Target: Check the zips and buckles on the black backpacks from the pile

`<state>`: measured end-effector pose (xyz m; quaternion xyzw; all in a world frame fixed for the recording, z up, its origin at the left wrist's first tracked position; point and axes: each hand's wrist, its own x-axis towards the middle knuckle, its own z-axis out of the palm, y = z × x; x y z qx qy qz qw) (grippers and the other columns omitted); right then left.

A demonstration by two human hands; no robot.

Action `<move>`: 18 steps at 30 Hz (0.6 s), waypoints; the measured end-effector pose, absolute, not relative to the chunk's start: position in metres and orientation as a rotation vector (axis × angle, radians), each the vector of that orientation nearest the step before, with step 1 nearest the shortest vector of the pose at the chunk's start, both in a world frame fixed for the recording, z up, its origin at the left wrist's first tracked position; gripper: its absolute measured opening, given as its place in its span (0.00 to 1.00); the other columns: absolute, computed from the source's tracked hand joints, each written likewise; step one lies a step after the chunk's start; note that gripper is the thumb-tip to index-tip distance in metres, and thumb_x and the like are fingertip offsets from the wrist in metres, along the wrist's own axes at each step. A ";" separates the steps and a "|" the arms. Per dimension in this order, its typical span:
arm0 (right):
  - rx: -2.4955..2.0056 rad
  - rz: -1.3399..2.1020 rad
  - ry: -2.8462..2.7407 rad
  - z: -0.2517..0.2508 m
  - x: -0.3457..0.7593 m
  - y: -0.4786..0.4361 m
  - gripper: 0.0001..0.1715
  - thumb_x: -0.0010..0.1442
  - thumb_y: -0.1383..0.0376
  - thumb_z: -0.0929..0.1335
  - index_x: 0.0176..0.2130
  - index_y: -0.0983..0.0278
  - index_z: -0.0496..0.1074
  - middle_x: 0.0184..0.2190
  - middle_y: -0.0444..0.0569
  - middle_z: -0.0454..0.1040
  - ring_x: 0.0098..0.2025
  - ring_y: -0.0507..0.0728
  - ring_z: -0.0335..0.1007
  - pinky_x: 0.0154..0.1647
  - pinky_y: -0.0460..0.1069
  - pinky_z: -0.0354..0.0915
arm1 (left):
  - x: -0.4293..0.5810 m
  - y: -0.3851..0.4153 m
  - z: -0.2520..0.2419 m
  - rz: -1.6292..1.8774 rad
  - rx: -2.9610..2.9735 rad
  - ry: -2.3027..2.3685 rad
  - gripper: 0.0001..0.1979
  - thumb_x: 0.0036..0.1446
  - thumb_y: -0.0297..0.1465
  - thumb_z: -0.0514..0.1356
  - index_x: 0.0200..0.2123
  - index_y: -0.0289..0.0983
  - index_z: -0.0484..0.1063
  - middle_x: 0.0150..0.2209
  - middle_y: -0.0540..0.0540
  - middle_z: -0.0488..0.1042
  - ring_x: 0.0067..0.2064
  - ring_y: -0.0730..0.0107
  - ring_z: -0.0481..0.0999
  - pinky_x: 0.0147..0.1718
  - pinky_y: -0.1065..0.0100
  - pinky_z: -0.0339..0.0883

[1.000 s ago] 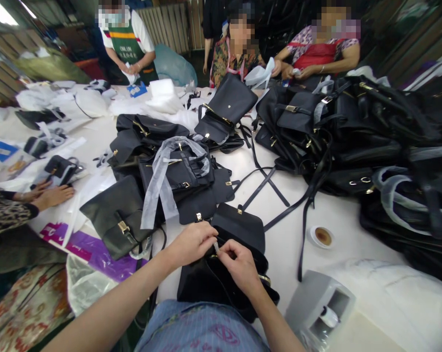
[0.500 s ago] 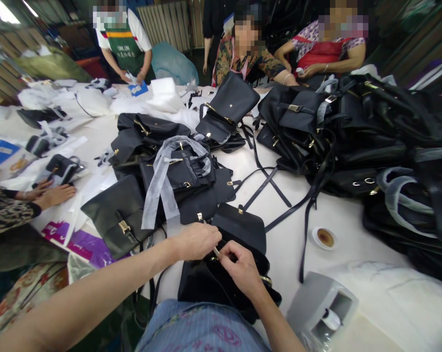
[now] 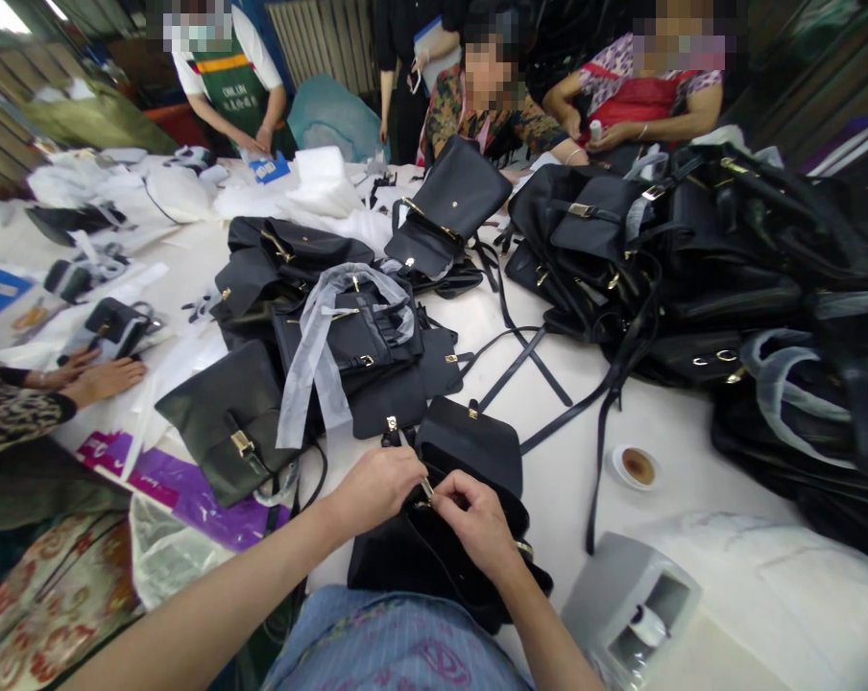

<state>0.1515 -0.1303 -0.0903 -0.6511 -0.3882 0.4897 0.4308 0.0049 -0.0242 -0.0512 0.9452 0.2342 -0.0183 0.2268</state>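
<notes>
A black leather-look bag [image 3: 391,561] lies against my apron, its flap [image 3: 470,441] folded back away from me and its mouth open. Over the left side of the mouth, my left hand [image 3: 380,491] is closed around a slim, shiny metal piece [image 3: 426,488] whose kind I cannot make out. The fingertips of my right hand [image 3: 477,523] are pinched together at the bag's edge, just beside the tip of that piece. What the right fingers grip is hidden. Gold zipper teeth [image 3: 524,549] show at the bag's right side.
Black bags [image 3: 348,336] lie beyond, one with translucent wrapping strips. A taller bag heap [image 3: 729,250] fills the right. Nearer are a small cup of brown liquid [image 3: 637,467] and a grey dispenser [image 3: 621,595]. A co-worker's hands [image 3: 109,379] are at left; several people stand opposite.
My left hand has shifted slightly, and the shiny piece between my hands shows more plainly. My right hand stays at the bag's edge. The view has turned a little.
</notes>
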 end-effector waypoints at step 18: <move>-1.555 1.111 -1.066 -0.090 0.156 -0.134 0.09 0.56 0.65 0.66 0.24 0.62 0.68 0.25 0.42 0.68 0.30 0.53 0.64 0.35 0.48 0.59 | 0.014 -0.012 -0.058 -0.244 2.404 0.737 0.11 0.63 0.27 0.46 0.29 0.38 0.62 0.27 0.49 0.67 0.30 0.67 0.67 0.29 0.68 0.56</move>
